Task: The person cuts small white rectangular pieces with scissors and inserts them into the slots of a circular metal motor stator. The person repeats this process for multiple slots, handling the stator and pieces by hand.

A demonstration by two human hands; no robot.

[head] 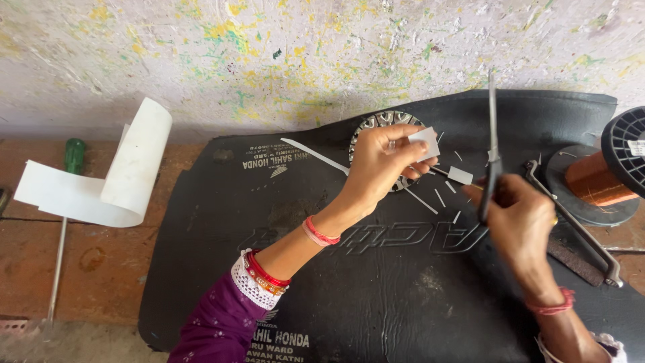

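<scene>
My left hand (381, 160) pinches a small white paper piece (425, 140) above a round metal stator (376, 124), which it partly hides. My right hand (521, 218) grips dark scissors (492, 151) with the blades pointing up and away, just right of the paper piece. Thin white paper strips (423, 200) and a small white rectangle (460, 175) lie on the black mat (376, 289) between the two hands. A long narrow strip (312, 154) lies left of the stator.
A spool of copper wire (598, 178) stands at the right edge, with a metal tool (571, 225) beside it. A curled white paper sheet (107, 178) and a green-handled screwdriver (67, 195) lie at the left. A paint-speckled wall (302, 54) rises behind.
</scene>
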